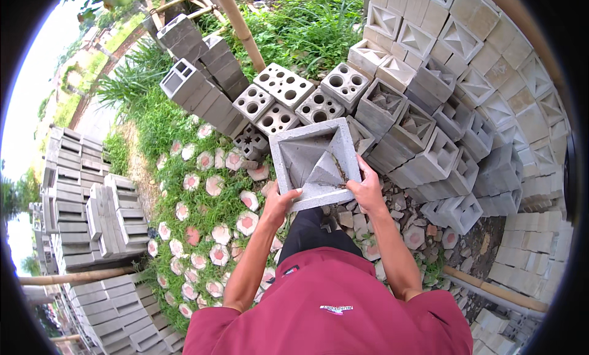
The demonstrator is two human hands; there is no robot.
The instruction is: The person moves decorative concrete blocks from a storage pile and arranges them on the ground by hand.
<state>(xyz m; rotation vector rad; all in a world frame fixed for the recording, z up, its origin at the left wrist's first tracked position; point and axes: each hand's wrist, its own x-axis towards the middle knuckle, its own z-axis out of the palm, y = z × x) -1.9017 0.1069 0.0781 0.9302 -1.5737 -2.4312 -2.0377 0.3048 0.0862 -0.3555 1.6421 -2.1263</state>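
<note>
- The wall (485, 51) of pale blocks curves up on the right; the grey stack (423, 149) stands in front of it, nearer the right hand than the left.
- The holed blocks (284, 87) sit beyond the held block, on the side away from the person.
- The block (307, 162) is in front of the person's body, between both hands, its hollow face turned up to view. That face looks nearly square, so no long axis stands out; its far edge slants, right corner farther from the body.
- The right hand (370, 192) grasps the block's right side near the close corner, slightly farther forward than the other.
- The left hand (279, 204) grips the close left corner, thumb over the rim.
- A brown twig (338, 166) lies in the hollow, nearer the right thumb.
</note>
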